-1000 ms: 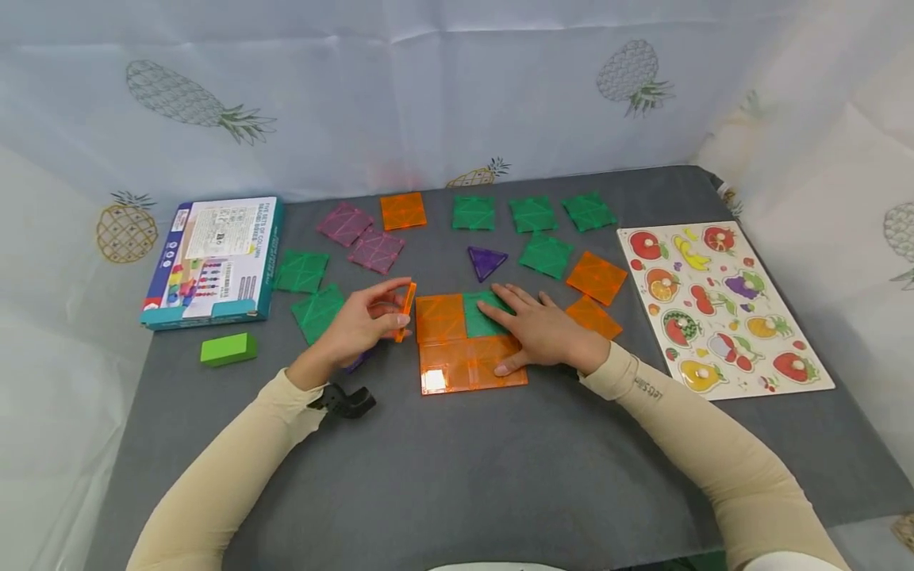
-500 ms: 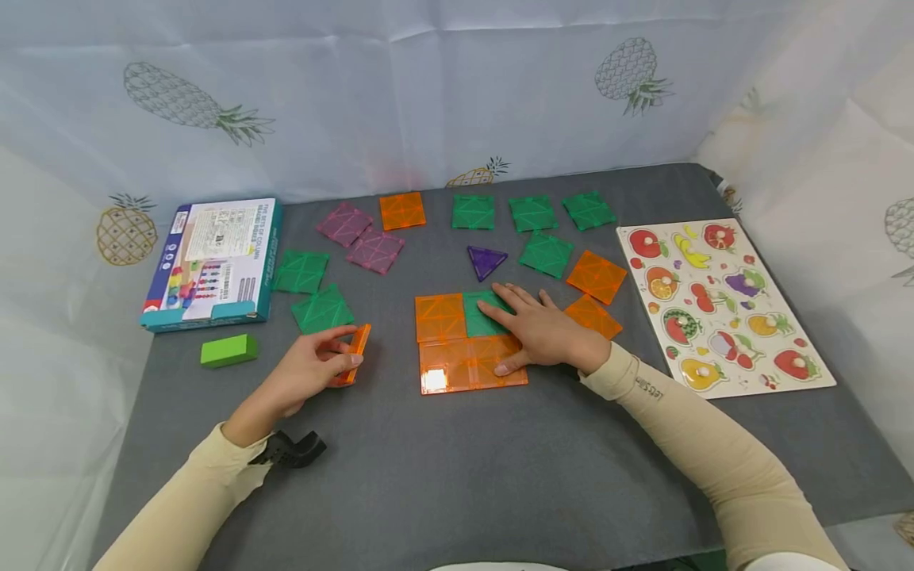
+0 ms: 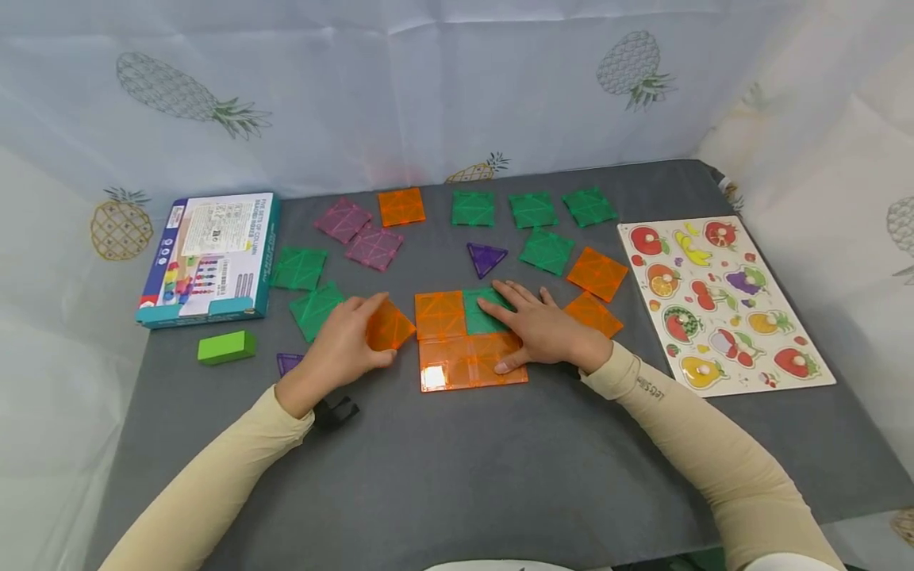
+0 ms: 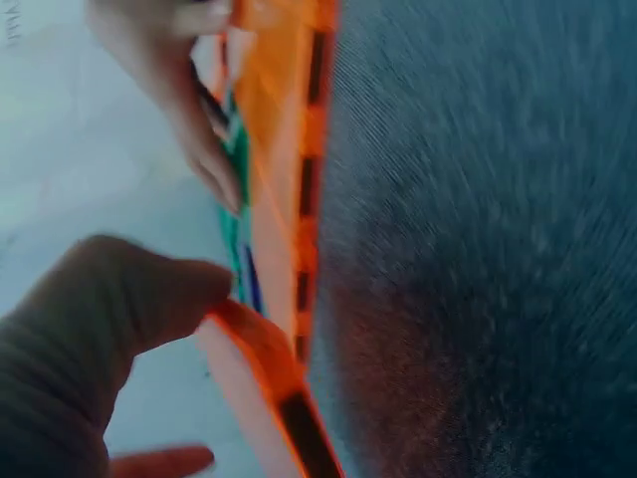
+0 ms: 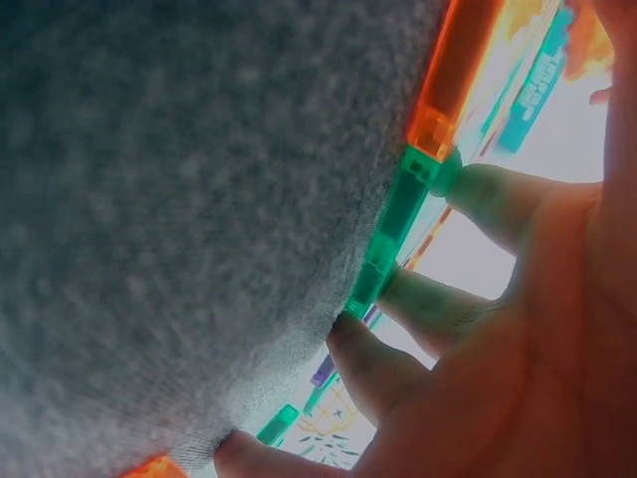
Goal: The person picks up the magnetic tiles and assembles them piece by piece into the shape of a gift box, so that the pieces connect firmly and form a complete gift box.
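A box and a green block were set at the desk's left, a fruit board at its right. Beyond the joined panel, green tiles were scattered. A loose orange tile was pinched in the left hand's grip, just beside the panel — contact could not be told. The panel was touched by the right hand — fingers spread.

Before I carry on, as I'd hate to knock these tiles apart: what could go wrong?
The left hand holds an orange tile tilted, one corner near the tile block; it could bump the block askew.
The right hand rests partly on the block's green tile, so a sideways push might part the tiles.
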Tool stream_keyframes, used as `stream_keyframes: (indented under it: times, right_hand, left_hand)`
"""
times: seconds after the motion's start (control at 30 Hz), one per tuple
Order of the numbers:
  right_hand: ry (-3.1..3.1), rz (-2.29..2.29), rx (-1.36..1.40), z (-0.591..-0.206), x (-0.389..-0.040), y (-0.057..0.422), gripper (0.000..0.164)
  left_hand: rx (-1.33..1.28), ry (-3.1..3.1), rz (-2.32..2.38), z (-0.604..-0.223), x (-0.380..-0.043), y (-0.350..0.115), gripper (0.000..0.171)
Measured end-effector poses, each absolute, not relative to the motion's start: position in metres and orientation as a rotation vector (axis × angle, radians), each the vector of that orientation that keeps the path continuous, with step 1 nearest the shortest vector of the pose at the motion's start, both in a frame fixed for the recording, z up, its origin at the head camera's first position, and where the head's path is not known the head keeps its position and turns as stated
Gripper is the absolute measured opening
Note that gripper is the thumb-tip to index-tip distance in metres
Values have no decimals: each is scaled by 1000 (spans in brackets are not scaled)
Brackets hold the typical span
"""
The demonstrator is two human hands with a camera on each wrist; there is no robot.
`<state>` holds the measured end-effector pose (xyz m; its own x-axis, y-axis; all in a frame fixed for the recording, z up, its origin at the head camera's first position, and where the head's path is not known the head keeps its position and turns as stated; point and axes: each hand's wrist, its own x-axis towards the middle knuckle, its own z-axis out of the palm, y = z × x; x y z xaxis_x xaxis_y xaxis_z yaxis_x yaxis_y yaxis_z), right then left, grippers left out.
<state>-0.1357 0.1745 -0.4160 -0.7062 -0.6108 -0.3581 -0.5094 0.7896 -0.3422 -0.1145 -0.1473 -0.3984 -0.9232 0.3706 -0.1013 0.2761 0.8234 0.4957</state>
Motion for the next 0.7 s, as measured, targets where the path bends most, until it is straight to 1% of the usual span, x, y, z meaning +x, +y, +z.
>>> stream_keyframes:
  times: [0.17,0.3,0.47,0.7]
  right_hand:
    - [2513,-315,-823,-418,-137,174,103]
    - [2508,-335,-816,-420,-138,174,104]
    - [2508,-363,-828,-423,-139,174,104]
    - [2527,-334,-831,-421,-137,176,105]
  left_hand:
    - [747,2781,555,-404,-132,-150,83]
    - [888,2705,502,-404,-146,-157,84]
    - [949,2657,515,-405,-156,-154,81]
    - [941,2656,550,-411,-158,-147,79]
